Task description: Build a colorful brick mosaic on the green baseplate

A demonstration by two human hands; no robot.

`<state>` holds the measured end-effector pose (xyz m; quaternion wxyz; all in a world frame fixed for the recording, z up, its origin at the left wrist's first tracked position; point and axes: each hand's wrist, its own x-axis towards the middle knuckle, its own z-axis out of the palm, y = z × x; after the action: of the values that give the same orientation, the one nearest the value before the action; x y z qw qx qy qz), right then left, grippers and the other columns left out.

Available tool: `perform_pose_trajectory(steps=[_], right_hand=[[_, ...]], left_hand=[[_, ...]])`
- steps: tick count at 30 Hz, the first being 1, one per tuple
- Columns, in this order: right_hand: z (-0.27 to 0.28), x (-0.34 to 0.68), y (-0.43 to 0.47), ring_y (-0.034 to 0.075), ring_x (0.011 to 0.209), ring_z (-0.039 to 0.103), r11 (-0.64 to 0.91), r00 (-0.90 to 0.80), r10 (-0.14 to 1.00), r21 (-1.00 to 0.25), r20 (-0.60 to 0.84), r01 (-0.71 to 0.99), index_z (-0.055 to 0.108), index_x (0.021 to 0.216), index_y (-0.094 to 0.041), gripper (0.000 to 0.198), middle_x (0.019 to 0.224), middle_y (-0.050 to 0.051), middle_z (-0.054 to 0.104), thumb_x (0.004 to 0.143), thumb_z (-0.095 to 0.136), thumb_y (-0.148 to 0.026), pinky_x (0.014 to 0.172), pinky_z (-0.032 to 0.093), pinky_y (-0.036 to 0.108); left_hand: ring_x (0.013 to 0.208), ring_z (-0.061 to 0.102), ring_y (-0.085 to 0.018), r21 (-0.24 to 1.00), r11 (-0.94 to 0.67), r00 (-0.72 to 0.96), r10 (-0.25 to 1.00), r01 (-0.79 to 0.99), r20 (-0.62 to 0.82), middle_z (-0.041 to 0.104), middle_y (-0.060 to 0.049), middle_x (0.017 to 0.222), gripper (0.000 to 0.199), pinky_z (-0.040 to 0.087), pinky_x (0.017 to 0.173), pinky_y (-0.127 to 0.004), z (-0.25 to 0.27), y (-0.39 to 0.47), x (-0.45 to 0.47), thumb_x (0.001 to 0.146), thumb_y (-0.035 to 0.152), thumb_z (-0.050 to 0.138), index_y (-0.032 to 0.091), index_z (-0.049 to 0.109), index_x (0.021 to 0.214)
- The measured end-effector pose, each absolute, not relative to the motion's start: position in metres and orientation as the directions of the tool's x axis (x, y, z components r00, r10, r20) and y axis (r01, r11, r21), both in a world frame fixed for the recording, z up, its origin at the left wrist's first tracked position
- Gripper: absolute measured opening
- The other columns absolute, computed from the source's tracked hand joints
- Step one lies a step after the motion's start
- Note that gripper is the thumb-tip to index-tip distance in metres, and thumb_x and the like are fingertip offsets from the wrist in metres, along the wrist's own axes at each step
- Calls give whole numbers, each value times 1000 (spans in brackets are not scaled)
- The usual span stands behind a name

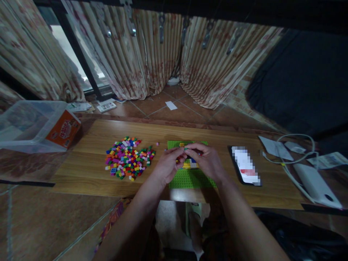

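My left hand (169, 164) and my right hand (206, 159) meet over the green studded baseplate (181, 180), fingertips pinched close together. Between them shows a small green toy brick (186, 148), mostly covered by the fingers. Under and beside the hands, yellow, white and blue bricks (192, 163) are built up on the baseplate; my hands hide part of them. To the left, a pile of loose coloured bricks (125, 159) is spread over the wooden table. One pink brick (157, 144) lies apart from the pile.
A phone (246, 165) with its screen lit rests on the wooden table (89, 159), right of the baseplate. Farther right are a white power bank (317, 185) and a looped white cable (288, 174). A clear plastic box (35, 125) with an orange label stands at the far left.
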<state>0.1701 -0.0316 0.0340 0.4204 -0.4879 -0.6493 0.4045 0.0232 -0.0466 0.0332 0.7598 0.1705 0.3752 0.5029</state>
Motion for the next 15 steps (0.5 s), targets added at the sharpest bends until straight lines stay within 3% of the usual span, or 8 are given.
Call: perform_pose_trajectory(steps=[4, 9, 15], right_hand=[[40, 170, -32, 16, 71, 66, 157, -214, 971, -961, 108, 230, 75, 79, -24, 16, 75, 1, 74, 78, 69, -39, 70, 52, 30], [38, 177, -25, 17, 70, 66, 83, -183, 982, -982, 51, 168, 77, 82, -22, 24, 77, 2, 75, 74, 71, -44, 68, 52, 30], [25, 206, -13, 20, 87, 68, 152, -11, 987, -914, 159, 376, 77, 90, -23, 23, 94, 4, 76, 81, 65, -40, 83, 51, 36]], left_hand=[[51, 47, -3, 596, 484, 262, 867, -641, -423, 58, -2, 62, 9, 31, 46, -14, 36, -47, 21, 72, 12, 72, 8, 65, 68], [48, 44, -2, 572, 520, 313, 850, -634, -424, 58, -2, 63, 7, 27, 42, -13, 41, -47, 18, 73, 11, 69, 8, 64, 68], [49, 45, -2, 572, 476, 204, 856, -668, -475, 57, -2, 63, 15, 33, 45, -12, 42, -42, 12, 83, 9, 58, 7, 63, 69]])
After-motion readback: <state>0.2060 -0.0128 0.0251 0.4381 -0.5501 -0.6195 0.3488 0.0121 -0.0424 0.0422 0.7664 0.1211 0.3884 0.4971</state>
